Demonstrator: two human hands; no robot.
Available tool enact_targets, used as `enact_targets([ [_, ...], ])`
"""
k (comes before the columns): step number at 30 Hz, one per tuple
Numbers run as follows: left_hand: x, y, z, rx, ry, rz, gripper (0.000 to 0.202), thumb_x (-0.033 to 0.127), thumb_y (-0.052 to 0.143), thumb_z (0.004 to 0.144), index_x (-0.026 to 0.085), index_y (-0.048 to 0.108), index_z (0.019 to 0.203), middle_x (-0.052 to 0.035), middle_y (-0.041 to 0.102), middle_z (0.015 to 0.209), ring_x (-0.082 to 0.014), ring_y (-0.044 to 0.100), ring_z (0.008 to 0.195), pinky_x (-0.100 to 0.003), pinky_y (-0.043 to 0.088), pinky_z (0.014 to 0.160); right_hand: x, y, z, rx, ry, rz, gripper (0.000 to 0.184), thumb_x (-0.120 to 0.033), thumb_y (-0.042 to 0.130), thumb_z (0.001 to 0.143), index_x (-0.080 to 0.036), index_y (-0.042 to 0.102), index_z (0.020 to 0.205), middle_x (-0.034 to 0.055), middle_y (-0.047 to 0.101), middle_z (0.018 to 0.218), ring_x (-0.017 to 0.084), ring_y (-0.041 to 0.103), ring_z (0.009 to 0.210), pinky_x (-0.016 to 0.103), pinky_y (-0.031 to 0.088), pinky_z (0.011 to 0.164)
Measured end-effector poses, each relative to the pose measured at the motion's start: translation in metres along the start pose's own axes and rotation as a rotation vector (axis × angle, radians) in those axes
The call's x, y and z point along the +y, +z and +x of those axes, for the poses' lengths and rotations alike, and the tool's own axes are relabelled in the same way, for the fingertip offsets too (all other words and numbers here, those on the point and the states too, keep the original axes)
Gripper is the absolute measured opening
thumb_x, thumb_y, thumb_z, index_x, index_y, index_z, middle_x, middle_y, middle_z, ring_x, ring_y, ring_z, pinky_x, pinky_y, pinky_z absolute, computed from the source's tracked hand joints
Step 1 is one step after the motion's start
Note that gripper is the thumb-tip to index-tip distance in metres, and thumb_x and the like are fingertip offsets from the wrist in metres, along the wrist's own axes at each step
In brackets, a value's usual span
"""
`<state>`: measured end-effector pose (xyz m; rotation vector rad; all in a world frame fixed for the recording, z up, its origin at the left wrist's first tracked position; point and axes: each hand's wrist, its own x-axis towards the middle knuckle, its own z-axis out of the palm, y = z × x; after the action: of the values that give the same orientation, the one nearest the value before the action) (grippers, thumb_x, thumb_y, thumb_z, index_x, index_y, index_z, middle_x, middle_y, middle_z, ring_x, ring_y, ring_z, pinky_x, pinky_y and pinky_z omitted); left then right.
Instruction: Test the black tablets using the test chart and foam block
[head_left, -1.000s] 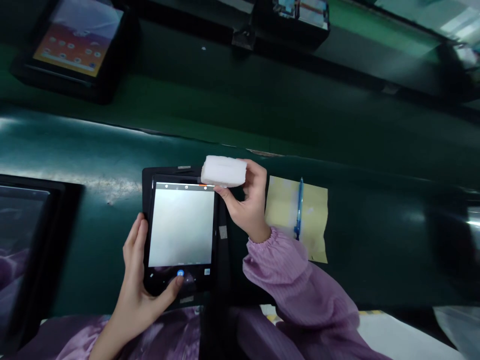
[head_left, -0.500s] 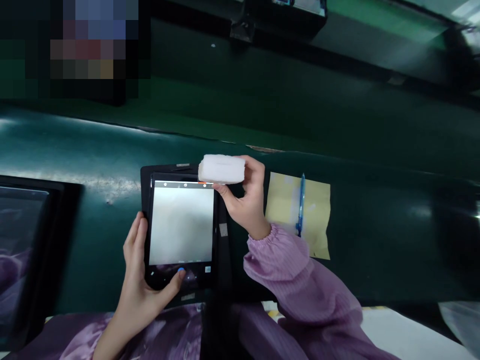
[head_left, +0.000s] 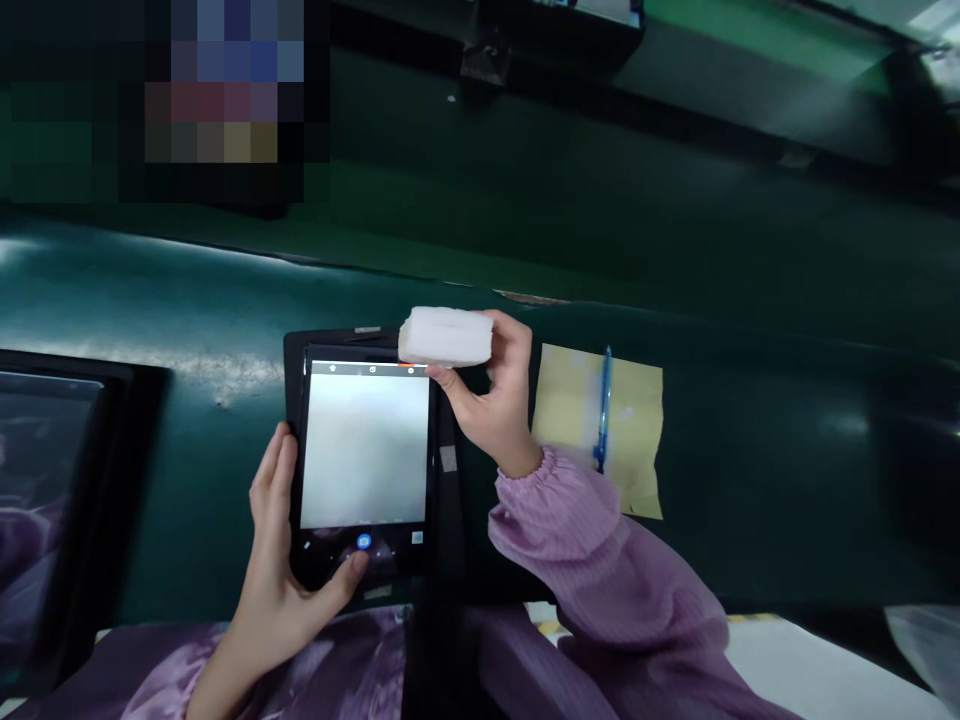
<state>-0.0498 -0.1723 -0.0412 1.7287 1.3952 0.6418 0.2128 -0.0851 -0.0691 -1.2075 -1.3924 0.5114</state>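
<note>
Pen point(head_left: 604, 405) lies on yellow paper point(head_left: 637, 430); right hand point(head_left: 496, 400) pinches a white block point(head_left: 447, 336), hiding one corner of the tablet point(head_left: 366, 450) held by the left hand point(head_left: 276, 575).

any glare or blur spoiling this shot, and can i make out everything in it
Head view: glare washes over the green worktop, left of the lit tablet; head view, upper left: a pixelated patch hides the detail; head view, left edge: a dark screen carries purple reflections; head view, far right: shadow swallows detail.
</note>
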Motion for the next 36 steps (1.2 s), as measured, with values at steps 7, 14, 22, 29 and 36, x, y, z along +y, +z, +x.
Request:
enact_targets([
  [7, -0.0018, -0.0014, -0.0021, -0.008, -0.013, -0.003, 0.112, 0.035, 0.083, 0.085, 0.037, 0.013, 0.172, -0.0089, 0.013, 0.180, -0.0448, 0.012, 0.165, -0.073, 0.017, 0.129, 0.0022, 0.0014, -0.0009, 0.017, 0.015, -0.047, 0.054, -0.041, 0.074, 0.098, -0.033, 0.042, 0.141, 0.0070, 0.060, 0.135, 0.024, 0.067, 0.124, 0.037, 0.067, 0.095],
  [14, -0.0023, -0.0008, -0.0009, -0.004, 0.003, 0.003, 0.111, 0.033, 0.082, 0.085, 0.038, 0.013, 0.172, -0.0089, 0.013, 0.180, -0.0451, 0.012, 0.165, -0.075, 0.017, 0.128, 0.0014, 0.0012, 0.0005, 0.023, 0.018, -0.028, 0.052, -0.039, 0.075, 0.098, -0.035, 0.044, 0.140, 0.0065, 0.060, 0.135, 0.024, 0.068, 0.123, 0.039, 0.066, 0.095],
  [22, -0.0020, -0.0012, -0.0018, -0.011, -0.006, 0.005, 0.111, 0.033, 0.082, 0.085, 0.037, 0.013, 0.172, -0.0089, 0.013, 0.180, -0.0458, 0.012, 0.165, -0.075, 0.015, 0.129, 0.0018, 0.0015, -0.0008, 0.023, 0.019, -0.042, 0.052, -0.039, 0.073, 0.099, -0.034, 0.043, 0.141, 0.0071, 0.060, 0.135, 0.024, 0.068, 0.123, 0.039, 0.066, 0.097],
  [29, 0.0002, 0.0004, -0.0008, 0.005, -0.008, 0.016, 0.109, 0.033, 0.081, 0.085, 0.036, 0.015, 0.172, -0.0093, 0.016, 0.179, -0.0445, 0.014, 0.165, -0.073, 0.016, 0.129, 0.0025, 0.0014, -0.0006, 0.018, 0.019, -0.039, 0.053, -0.039, 0.073, 0.099, -0.034, 0.042, 0.141, 0.0073, 0.060, 0.134, 0.024, 0.068, 0.123, 0.039, 0.066, 0.096],
  [36, 0.0012, 0.0010, 0.0004, 0.009, -0.007, 0.008, 0.109, 0.033, 0.081, 0.085, 0.038, 0.015, 0.171, -0.0079, 0.015, 0.179, -0.0440, 0.014, 0.165, -0.073, 0.016, 0.130, 0.0019, 0.0042, -0.0017, 0.048, 0.017, -0.029, 0.053, -0.039, 0.074, 0.098, -0.035, 0.042, 0.140, 0.0074, 0.060, 0.134, 0.025, 0.068, 0.123, 0.039, 0.067, 0.092],
])
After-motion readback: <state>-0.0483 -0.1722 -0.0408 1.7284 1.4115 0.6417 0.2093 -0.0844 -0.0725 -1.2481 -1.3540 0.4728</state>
